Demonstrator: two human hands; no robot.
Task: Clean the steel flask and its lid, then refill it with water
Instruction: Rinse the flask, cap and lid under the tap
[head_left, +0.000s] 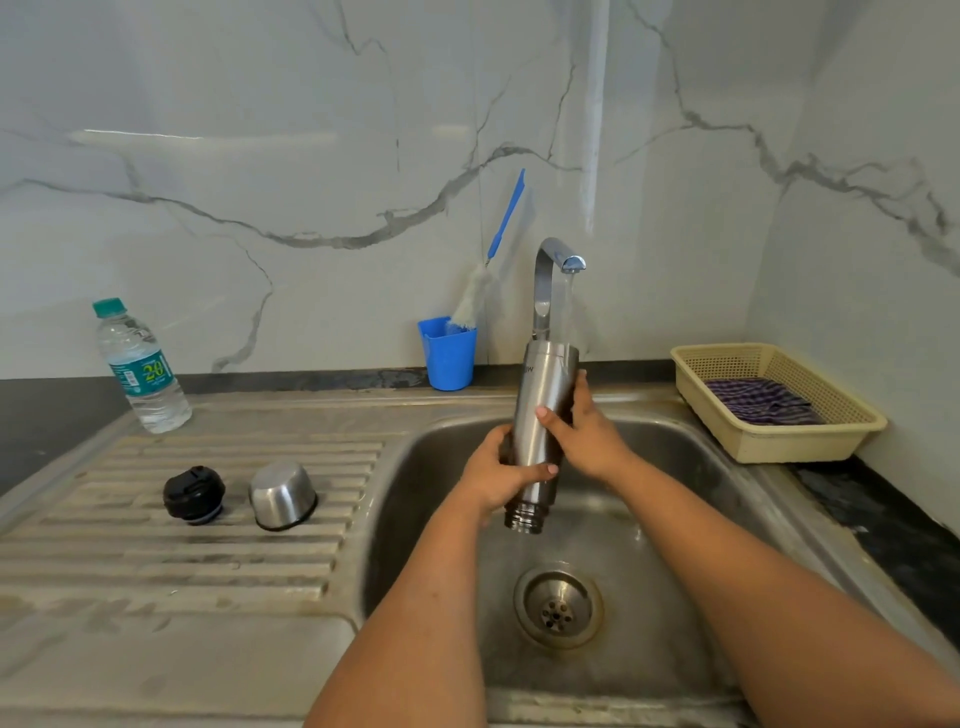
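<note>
Plastic water bottle (143, 367) upright at the left; blue cup (447, 355) against the wall, holding a blue-handled brush (485, 275); cream basket (789, 447) at right, containing what looks like striped cloth (761, 401).

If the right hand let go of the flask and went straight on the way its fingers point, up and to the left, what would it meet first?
Probably the blue cup holding the bottle brush, behind the sink by the wall. The right hand grips the upturned flask, so the flask itself blocks that line first; depth beyond it is hard to judge.
</note>
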